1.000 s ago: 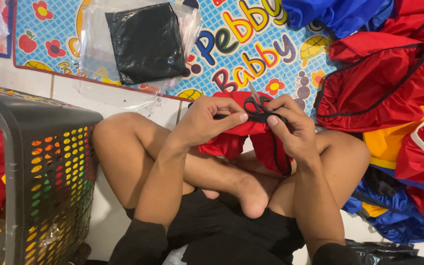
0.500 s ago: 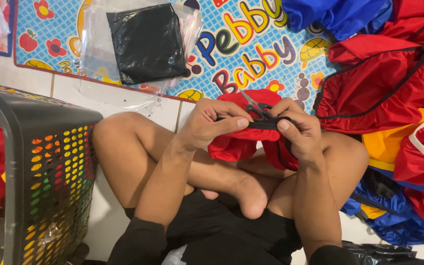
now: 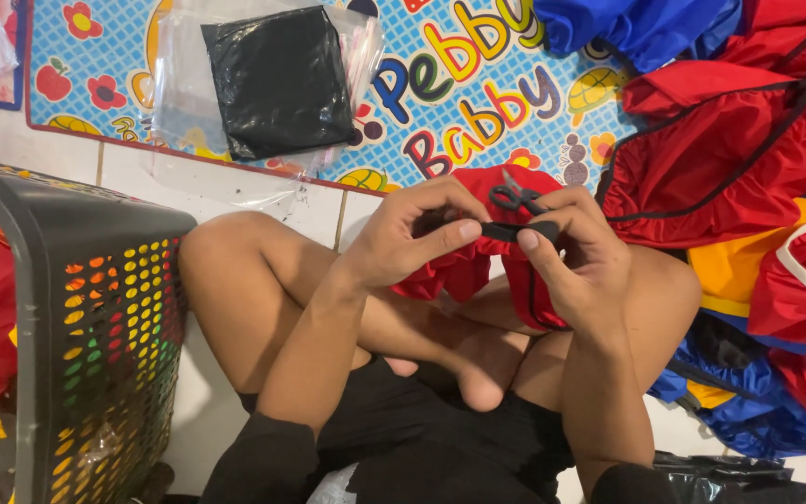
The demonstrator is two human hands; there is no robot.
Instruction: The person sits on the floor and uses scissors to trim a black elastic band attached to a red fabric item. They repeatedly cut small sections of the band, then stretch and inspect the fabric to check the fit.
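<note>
We pinch a black strap (image 3: 501, 230) between both thumbs: left hand (image 3: 412, 243) grasps its left end, right hand (image 3: 576, 257) its right end plus small scissors (image 3: 515, 196). Red garment (image 3: 506, 266) hangs under the hands, over our crossed legs.

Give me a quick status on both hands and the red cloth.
Left hand and right hand both pinching black strap. Red cloth in lap, small scissors on it. Nothing blocking.

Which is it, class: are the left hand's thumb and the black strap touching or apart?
Touching. The head view shows the left hand pinching the black strap, thumb pressed on top of its end.
</note>
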